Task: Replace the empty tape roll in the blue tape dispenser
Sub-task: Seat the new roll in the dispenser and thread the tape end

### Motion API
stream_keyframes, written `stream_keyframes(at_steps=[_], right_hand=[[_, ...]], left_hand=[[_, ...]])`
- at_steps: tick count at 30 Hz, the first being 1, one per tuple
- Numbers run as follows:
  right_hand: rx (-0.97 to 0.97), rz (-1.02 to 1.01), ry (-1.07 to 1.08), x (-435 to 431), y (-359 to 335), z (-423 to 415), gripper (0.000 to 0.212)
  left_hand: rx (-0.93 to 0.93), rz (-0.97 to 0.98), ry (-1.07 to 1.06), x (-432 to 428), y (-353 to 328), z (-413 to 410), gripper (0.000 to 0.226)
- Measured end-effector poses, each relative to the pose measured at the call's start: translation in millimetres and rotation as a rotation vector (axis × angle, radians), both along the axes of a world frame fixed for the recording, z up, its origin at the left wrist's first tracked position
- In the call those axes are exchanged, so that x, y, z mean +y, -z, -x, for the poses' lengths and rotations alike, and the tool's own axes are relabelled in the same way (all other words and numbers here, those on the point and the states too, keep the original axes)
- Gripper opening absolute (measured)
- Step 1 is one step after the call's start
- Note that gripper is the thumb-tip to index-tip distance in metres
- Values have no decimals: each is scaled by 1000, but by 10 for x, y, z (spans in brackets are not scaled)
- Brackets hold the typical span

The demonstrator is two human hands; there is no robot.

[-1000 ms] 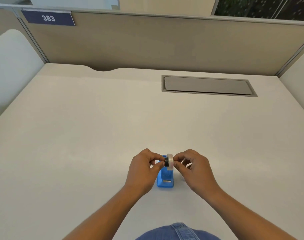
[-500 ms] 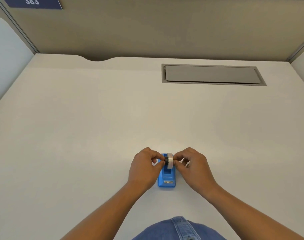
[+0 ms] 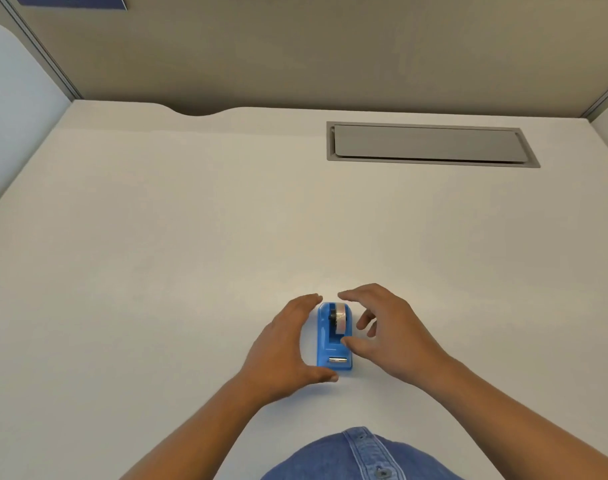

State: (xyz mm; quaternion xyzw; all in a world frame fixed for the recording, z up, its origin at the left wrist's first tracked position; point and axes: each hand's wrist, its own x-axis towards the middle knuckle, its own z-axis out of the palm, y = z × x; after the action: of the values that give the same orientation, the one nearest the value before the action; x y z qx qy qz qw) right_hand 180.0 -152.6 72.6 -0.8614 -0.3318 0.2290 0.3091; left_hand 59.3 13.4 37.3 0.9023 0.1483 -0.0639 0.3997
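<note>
The blue tape dispenser (image 3: 325,341) stands on the white desk (image 3: 191,254), cutter end toward me. A clear tape roll (image 3: 340,319) on a dark hub sits upright in its cradle. My left hand (image 3: 281,344) hovers just left of the dispenser, fingers spread, thumb near its front corner. My right hand (image 3: 389,334) is just right of it, fingers apart, thumb tip near the dispenser's right wall. Neither hand holds anything.
A grey cable hatch (image 3: 430,144) is set into the desk at the back right. Beige partition walls (image 3: 330,57) close the back and sides. A denim shirt (image 3: 361,455) shows at the bottom edge.
Both hands pinched the tape roll above the dispenser before. Now the roll sits in the cradle and both hands have let go and opened to either side.
</note>
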Motion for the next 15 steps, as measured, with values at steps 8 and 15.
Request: stream_keyframes(at_steps=[8,15], right_hand=[[-84,-8,-65,177,-69,33,36],[-113,73,-63,224,-86,71,25]], left_hand=[[-76,-75,-8,-126,30,-65,94],[-64,-135,-26,-136,41,-64,95]])
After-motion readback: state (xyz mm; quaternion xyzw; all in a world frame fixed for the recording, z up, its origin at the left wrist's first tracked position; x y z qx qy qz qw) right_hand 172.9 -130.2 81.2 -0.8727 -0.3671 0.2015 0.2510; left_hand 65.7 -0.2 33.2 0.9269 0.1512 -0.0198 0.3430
